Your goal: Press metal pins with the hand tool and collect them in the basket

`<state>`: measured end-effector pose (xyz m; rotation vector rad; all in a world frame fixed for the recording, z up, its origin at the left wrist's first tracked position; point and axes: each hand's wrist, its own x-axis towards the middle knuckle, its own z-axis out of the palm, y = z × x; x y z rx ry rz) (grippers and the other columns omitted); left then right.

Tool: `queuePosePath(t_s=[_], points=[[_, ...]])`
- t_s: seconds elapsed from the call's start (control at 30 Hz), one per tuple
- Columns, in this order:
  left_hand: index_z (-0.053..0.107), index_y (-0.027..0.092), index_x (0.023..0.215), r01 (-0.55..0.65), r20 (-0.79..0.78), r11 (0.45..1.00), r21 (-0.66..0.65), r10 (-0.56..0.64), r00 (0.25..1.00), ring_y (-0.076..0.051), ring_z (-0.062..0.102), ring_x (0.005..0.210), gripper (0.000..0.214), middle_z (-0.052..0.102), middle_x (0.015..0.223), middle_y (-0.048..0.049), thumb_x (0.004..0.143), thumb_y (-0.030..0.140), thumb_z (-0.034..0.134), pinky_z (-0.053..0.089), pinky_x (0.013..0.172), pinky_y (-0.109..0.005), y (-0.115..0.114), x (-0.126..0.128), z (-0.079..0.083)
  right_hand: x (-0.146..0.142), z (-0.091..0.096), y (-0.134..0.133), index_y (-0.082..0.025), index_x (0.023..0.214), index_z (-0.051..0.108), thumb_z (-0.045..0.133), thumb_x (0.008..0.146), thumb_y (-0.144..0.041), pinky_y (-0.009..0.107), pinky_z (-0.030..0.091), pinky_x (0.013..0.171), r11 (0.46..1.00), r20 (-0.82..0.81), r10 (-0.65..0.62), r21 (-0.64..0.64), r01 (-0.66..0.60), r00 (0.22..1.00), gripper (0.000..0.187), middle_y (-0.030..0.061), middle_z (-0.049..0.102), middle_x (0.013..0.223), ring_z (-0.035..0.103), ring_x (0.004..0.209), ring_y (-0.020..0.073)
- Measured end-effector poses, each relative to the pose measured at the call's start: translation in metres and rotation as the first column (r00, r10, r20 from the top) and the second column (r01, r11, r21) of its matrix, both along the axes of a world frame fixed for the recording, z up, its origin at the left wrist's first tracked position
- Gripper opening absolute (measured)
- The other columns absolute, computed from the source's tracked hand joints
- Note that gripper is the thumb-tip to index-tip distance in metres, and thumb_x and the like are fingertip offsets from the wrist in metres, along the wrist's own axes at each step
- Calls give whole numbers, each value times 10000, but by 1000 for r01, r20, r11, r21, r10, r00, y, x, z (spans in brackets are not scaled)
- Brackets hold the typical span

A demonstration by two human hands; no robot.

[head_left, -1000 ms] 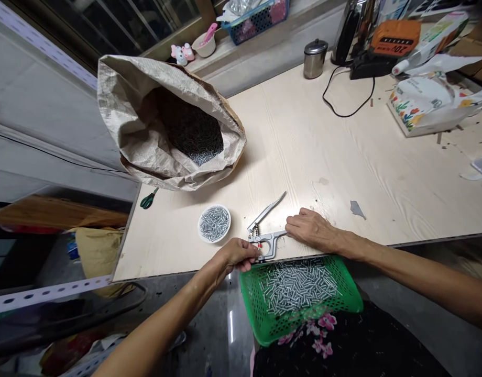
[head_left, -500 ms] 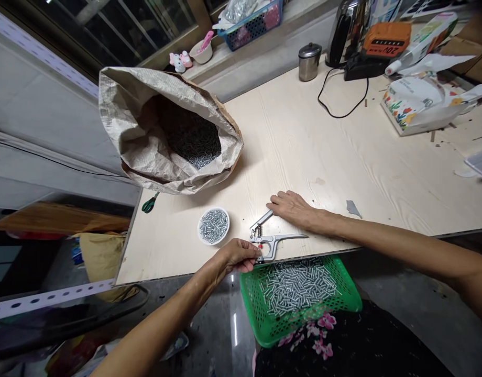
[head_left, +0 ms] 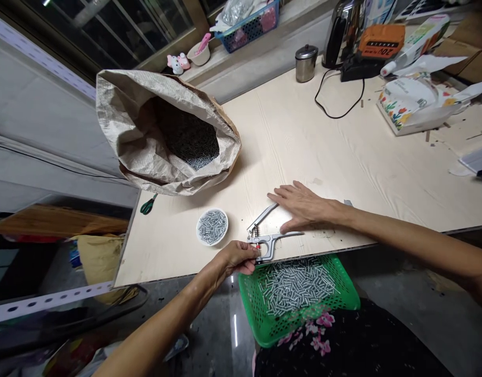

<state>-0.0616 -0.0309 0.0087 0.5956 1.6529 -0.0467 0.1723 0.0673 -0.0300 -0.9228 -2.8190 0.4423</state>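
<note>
Grey hand press pliers (head_left: 269, 242) with a spring and a small red part lie at the table's front edge. At their jaw my left hand (head_left: 243, 256) is closed in a pinch; what sits between its fingertips is hidden. My right hand (head_left: 299, 203) is open, its fingers spread over the end of the upper handle. To the left stands a white bowl (head_left: 211, 226) full of small silver metal pieces. Below the table edge, a green basket (head_left: 249, 309) holds many similar silver pieces, shaped like short ribbed tubes or screws.
A large woven sack (head_left: 127, 125) with its mouth open stands at the back left, dark metal pieces inside. Green-handled scissors (head_left: 147, 205) lie at the left edge. Farther back are a metal canister (head_left: 306, 63), a black cable (head_left: 338, 116) and a tissue pack (head_left: 412, 102).
My right hand has loosened from the upper handle, its fingers opening out and lifting slightly. My left hand stays pinched at the pliers' jaw.
</note>
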Motion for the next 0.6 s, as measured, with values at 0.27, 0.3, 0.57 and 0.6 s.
queuePosePath(t_s=[0.27,0.3,0.57,0.6], points=[[629,125,681,-66,63,998,-26,67,996,-83,562,416,237,619,491,1,695,316,768,487,480,-199,-3,-2,-4,19,-6,-13,-157,1465,261,682,580,-730,608,206,1073,992,38,78,-106,-73,996,1136,206,273,1504,200,1373,423],[630,121,693,-81,67,996,-26,83,994,-82,566,418,249,622,496,0,682,319,779,490,482,-197,-3,-2,-4,19,-6,-13,-152,1462,267,686,586,-718,600,210,1077,991,29,73,-111,-69,997,1124,203,280,1502,202,1374,419],[615,119,712,-126,72,992,-18,127,989,-82,575,431,286,617,499,11,648,322,806,488,490,-199,-4,0,-3,19,-5,-16,-123,1354,404,746,608,-578,542,305,1034,994,-105,68,-73,-76,992,938,185,480,1348,382,1262,372],[609,120,703,-126,73,992,-14,127,989,-83,572,431,294,615,500,11,643,326,809,485,490,-201,-4,1,-2,18,-4,-17,-116,1329,424,755,616,-546,527,322,1021,995,-111,69,-67,-77,991,896,183,508,1310,414,1228,357]])
